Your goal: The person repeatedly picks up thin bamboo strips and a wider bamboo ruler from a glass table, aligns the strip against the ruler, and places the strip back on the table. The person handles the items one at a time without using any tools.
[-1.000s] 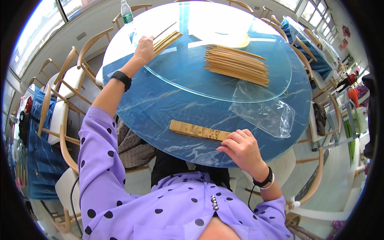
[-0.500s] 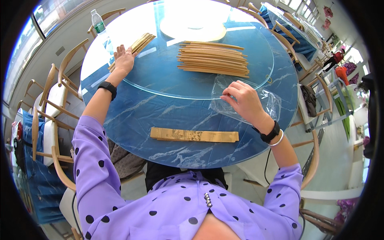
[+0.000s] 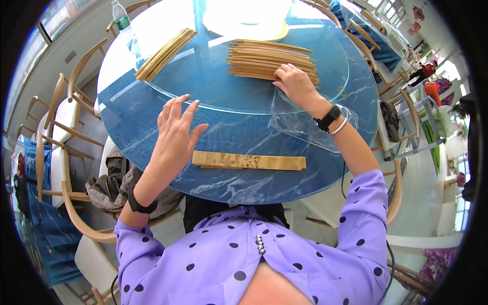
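Left hand (image 3: 175, 127): fingers spread wide, holding nothing, over the table just up-left of the tan strip stack; contact with the tabletop can't be told. Right hand (image 3: 296, 86): fingertips drawn in narrow at the near, right part of the stick pile; whether a stick is pinched, can't tell.

Largest first. Round blue marbled table (image 3: 239, 190), then glass turntable (image 3: 213, 84) on its far part. Crumpled clear plastic bag (image 3: 305, 129) lies below the right wrist, partly by the turntable rim. Wooden stick pile (image 3: 269, 56) lies on the glass, sticks running roughly left to right. Long tan packets (image 3: 165, 53) slant on the left, near ends around the glass rim; overhang unclear. Tan strip stack (image 3: 249, 160), flat, printed, sits near the person, roughly parallel to the table edge. Bottle (image 3: 120, 15) upright, far left.

Handling, my judgement: take from the pile's near side, pinch lightly, lift before pulling so neighbours don't roll; keep the sleeve and fingers off the loose plastic.

Edges: glass rim makes a step between pile and strips, so lift over it. Blue surface between rim and strip stack gives both hands working room; the near table edge is close below the strips.
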`<action>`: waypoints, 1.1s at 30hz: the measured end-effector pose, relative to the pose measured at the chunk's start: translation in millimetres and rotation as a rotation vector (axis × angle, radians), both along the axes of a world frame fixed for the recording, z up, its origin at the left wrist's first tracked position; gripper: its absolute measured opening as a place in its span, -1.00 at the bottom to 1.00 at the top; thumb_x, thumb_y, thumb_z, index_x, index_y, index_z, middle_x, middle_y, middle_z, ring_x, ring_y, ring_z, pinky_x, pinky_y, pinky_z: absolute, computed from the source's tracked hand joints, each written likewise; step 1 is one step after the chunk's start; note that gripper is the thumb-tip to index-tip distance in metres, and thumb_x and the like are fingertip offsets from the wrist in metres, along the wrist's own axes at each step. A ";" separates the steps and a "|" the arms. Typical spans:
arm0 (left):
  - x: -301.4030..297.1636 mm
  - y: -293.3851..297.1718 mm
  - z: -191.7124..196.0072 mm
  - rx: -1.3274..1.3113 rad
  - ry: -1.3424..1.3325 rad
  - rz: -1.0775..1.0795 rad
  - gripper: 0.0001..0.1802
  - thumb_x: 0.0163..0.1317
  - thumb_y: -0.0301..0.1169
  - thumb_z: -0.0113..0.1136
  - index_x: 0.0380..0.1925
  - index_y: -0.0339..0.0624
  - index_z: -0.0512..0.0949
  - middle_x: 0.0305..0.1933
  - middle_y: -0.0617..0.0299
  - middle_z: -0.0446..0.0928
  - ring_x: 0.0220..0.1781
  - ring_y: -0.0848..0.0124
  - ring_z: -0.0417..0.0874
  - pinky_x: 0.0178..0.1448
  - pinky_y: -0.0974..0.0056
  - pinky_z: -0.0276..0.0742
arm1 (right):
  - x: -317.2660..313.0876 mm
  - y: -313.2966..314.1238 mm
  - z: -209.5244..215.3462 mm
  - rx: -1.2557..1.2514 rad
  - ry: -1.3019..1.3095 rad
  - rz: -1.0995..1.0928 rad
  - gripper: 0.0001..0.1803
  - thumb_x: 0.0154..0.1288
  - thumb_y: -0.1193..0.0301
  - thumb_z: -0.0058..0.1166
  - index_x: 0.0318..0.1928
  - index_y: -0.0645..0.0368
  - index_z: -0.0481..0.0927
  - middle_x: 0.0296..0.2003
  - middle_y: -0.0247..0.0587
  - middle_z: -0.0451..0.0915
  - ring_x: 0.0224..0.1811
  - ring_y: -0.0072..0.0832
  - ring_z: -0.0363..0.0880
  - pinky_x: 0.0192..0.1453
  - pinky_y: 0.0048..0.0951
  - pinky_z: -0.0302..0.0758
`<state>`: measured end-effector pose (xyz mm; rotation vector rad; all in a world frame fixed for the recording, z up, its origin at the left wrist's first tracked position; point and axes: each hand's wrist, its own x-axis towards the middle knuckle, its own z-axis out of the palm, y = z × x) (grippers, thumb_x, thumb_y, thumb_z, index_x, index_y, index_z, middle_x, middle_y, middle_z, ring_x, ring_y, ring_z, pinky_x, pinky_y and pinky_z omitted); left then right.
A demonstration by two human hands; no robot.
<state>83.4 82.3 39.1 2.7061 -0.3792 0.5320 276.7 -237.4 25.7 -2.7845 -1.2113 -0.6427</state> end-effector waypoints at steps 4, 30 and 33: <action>-61.4 -20.5 -23.5 -0.257 0.079 -0.002 -0.52 0.34 -0.39 0.27 0.21 -0.37 0.49 0.36 -0.08 0.35 0.44 -0.04 0.29 0.48 -0.05 0.22 | 0.9 3.6 -0.3 -0.025 -0.006 -0.032 -0.75 0.29 0.29 0.28 -0.20 0.22 0.60 -0.21 -0.14 0.60 -0.01 -0.22 0.61 0.09 -0.27 0.60; -91.8 -53.2 -64.5 -0.331 -0.042 0.042 -0.65 0.28 -0.47 0.31 0.07 -0.24 0.59 0.32 0.07 0.42 0.44 0.00 0.33 0.44 -0.06 0.25 | -5.8 2.6 -1.3 -0.046 -0.018 0.101 -0.80 0.33 0.42 0.19 -0.11 0.22 0.53 -0.14 -0.13 0.54 0.00 -0.18 0.56 0.12 -0.21 0.54; -92.7 -55.1 -64.6 -0.334 -0.035 0.040 -0.65 0.28 -0.46 0.31 0.07 -0.24 0.59 0.32 0.07 0.42 0.45 0.01 0.33 0.44 -0.06 0.25 | -3.9 1.5 -9.1 -0.095 -0.077 0.134 -0.83 0.31 0.43 0.20 -0.16 0.20 0.52 -0.17 -0.17 0.54 -0.03 -0.21 0.55 0.12 -0.23 0.53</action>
